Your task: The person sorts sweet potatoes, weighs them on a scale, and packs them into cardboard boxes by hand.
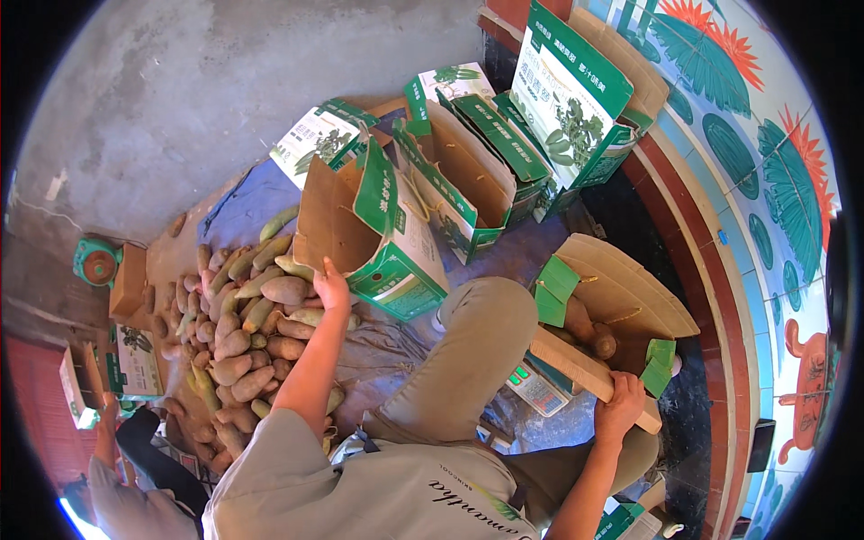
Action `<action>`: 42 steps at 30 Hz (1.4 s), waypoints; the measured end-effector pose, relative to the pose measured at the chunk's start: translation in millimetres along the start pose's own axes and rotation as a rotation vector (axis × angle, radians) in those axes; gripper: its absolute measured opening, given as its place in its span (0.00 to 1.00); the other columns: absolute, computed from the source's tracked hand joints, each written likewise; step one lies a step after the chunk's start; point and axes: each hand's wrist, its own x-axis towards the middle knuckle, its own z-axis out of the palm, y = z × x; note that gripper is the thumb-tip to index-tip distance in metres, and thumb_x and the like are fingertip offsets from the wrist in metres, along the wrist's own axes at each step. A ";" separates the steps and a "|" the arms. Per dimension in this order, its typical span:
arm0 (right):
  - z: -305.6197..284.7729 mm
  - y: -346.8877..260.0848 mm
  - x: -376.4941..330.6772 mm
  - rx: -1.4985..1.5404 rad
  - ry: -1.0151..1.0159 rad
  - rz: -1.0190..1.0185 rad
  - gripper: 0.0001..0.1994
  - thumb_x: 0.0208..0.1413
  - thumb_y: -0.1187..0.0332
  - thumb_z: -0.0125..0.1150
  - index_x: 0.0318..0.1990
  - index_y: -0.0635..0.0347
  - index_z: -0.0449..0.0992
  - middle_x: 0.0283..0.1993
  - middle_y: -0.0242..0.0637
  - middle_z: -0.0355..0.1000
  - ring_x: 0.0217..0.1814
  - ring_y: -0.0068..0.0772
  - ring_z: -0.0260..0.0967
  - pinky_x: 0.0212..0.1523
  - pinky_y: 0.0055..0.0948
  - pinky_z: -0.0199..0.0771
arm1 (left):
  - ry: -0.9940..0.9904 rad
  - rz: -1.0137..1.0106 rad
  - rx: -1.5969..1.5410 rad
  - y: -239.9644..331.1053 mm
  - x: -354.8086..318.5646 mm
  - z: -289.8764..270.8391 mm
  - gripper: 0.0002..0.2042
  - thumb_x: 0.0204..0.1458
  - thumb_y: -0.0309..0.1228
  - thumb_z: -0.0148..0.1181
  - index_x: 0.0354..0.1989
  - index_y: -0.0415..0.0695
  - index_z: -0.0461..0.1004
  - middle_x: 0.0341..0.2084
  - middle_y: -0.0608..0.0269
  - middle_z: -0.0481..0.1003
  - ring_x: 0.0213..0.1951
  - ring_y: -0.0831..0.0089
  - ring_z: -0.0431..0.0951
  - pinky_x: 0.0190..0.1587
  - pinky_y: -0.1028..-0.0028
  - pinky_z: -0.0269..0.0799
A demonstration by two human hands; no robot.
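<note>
My left hand (331,286) is closed on the edge of a green-and-white cardboard box (409,274) that stands open with its brown inside showing. My right hand (619,405) grips the near flap of another open cardboard box (634,292). This second box has green corner pieces and holds brown, soil-coated root vegetables (589,333), partly hidden by its wall. Beside and partly beneath it is a digital scale (537,391) with a lit display. To the left of my left arm lies a big heap of root vegetables (243,333), some brown with soil, some green.
Several more green-and-white boxes (477,162) stand at the back, one large box (576,99) against the tiled wall (765,180). A blue sheet (256,202) covers part of the floor. Another person (135,504) works at lower left near a box (135,360).
</note>
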 end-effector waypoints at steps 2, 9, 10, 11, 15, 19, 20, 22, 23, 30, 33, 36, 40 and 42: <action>-1.0 0.0 -1.4 -0.001 -0.004 0.003 0.12 0.35 0.78 0.57 0.33 0.59 0.72 0.35 0.39 0.69 0.39 0.46 0.65 0.40 0.40 0.65 | -0.023 0.043 0.102 12.9 -7.5 13.2 0.21 0.60 0.38 0.50 0.43 0.26 0.71 0.36 0.36 0.75 0.36 0.49 0.77 0.39 0.61 0.71; 2.3 -0.3 1.1 0.003 0.009 -0.030 0.12 0.36 0.76 0.57 0.33 0.59 0.72 0.34 0.40 0.69 0.39 0.47 0.65 0.40 0.41 0.65 | 0.041 0.253 -0.117 -7.0 2.8 72.3 0.17 0.59 0.35 0.49 0.43 0.30 0.73 0.38 0.38 0.76 0.39 0.47 0.76 0.40 0.60 0.72; 2.6 1.6 1.2 -0.003 0.010 -0.038 0.12 0.36 0.76 0.57 0.33 0.59 0.72 0.34 0.40 0.69 0.39 0.47 0.65 0.40 0.41 0.65 | 0.046 0.246 -0.123 -2.0 0.9 81.6 0.17 0.59 0.35 0.49 0.43 0.30 0.73 0.38 0.38 0.76 0.39 0.47 0.76 0.40 0.60 0.72; 1.8 2.0 -0.4 -0.010 -0.001 -0.031 0.11 0.37 0.76 0.57 0.33 0.59 0.72 0.34 0.40 0.69 0.39 0.47 0.65 0.40 0.41 0.65 | 0.036 0.241 -0.036 7.5 -3.1 87.4 0.16 0.59 0.35 0.49 0.43 0.31 0.73 0.37 0.37 0.75 0.40 0.46 0.76 0.40 0.60 0.71; 2.1 1.6 -1.8 -0.009 0.001 -0.035 0.11 0.37 0.76 0.57 0.33 0.59 0.72 0.34 0.41 0.69 0.38 0.49 0.65 0.40 0.43 0.65 | 0.045 0.271 -0.015 29.9 -16.7 98.8 0.15 0.59 0.34 0.49 0.40 0.32 0.73 0.34 0.35 0.75 0.40 0.42 0.74 0.39 0.56 0.70; 4.2 2.6 -2.2 0.006 -0.004 -0.035 0.11 0.38 0.76 0.57 0.33 0.59 0.72 0.34 0.42 0.69 0.39 0.50 0.65 0.40 0.43 0.65 | 0.009 0.278 0.124 27.2 -34.7 106.2 0.14 0.59 0.34 0.48 0.41 0.34 0.73 0.31 0.35 0.74 0.37 0.38 0.73 0.38 0.52 0.68; 3.8 3.2 -2.2 0.004 -0.003 -0.040 0.11 0.38 0.76 0.57 0.33 0.59 0.72 0.34 0.42 0.69 0.39 0.50 0.65 0.40 0.43 0.65 | -0.018 0.249 0.181 26.4 -37.3 109.3 0.14 0.59 0.34 0.48 0.42 0.34 0.72 0.32 0.36 0.74 0.37 0.38 0.72 0.38 0.52 0.68; 1.6 2.6 -2.7 0.005 -0.016 -0.020 0.11 0.38 0.76 0.56 0.34 0.59 0.72 0.34 0.42 0.69 0.39 0.50 0.65 0.40 0.43 0.65 | -0.052 0.224 0.165 20.4 -39.1 116.7 0.14 0.59 0.33 0.49 0.46 0.35 0.71 0.36 0.36 0.73 0.40 0.39 0.72 0.41 0.53 0.68; 1.6 2.4 -2.8 0.003 -0.015 -0.022 0.11 0.38 0.76 0.56 0.34 0.59 0.72 0.34 0.42 0.69 0.39 0.50 0.65 0.40 0.43 0.65 | -0.089 0.202 0.151 15.5 -39.3 119.7 0.14 0.58 0.31 0.49 0.49 0.36 0.69 0.40 0.37 0.73 0.43 0.41 0.72 0.44 0.54 0.68; 6.4 3.1 -3.6 -0.015 -0.002 -0.021 0.10 0.39 0.76 0.57 0.33 0.58 0.72 0.34 0.41 0.70 0.38 0.49 0.65 0.40 0.42 0.65 | -0.268 0.395 0.081 -39.1 -79.1 122.2 0.32 0.56 0.31 0.54 0.66 0.40 0.46 0.59 0.39 0.59 0.62 0.48 0.59 0.61 0.64 0.57; -1.1 -2.9 1.0 -0.019 0.028 -0.040 0.09 0.39 0.76 0.57 0.32 0.58 0.72 0.33 0.39 0.69 0.37 0.47 0.65 0.39 0.41 0.65 | -0.280 0.111 0.098 -65.0 -76.3 108.5 0.36 0.54 0.40 0.56 0.66 0.39 0.46 0.60 0.39 0.57 0.61 0.47 0.59 0.60 0.63 0.59; 2.6 0.1 1.0 -0.001 0.019 -0.032 0.10 0.38 0.76 0.57 0.32 0.58 0.72 0.34 0.40 0.70 0.38 0.47 0.66 0.40 0.41 0.65 | -0.553 -0.162 0.121 -81.4 -73.5 89.2 0.39 0.53 0.47 0.58 0.67 0.46 0.43 0.62 0.41 0.55 0.61 0.47 0.60 0.58 0.58 0.62; 1.4 4.7 -4.3 -0.015 0.015 -0.010 0.11 0.37 0.76 0.58 0.33 0.59 0.72 0.34 0.40 0.70 0.38 0.46 0.66 0.40 0.41 0.64 | -0.606 -0.841 -0.064 -24.4 -84.5 91.4 0.37 0.54 0.45 0.56 0.67 0.52 0.41 0.62 0.46 0.55 0.58 0.51 0.65 0.52 0.55 0.67; 2.7 -0.9 0.0 0.005 0.010 -0.026 0.11 0.36 0.76 0.58 0.33 0.59 0.72 0.34 0.39 0.70 0.38 0.46 0.66 0.40 0.41 0.64 | -0.611 -0.725 -0.230 -64.0 -64.3 103.7 0.27 0.57 0.39 0.52 0.63 0.48 0.51 0.59 0.50 0.60 0.54 0.52 0.67 0.50 0.51 0.70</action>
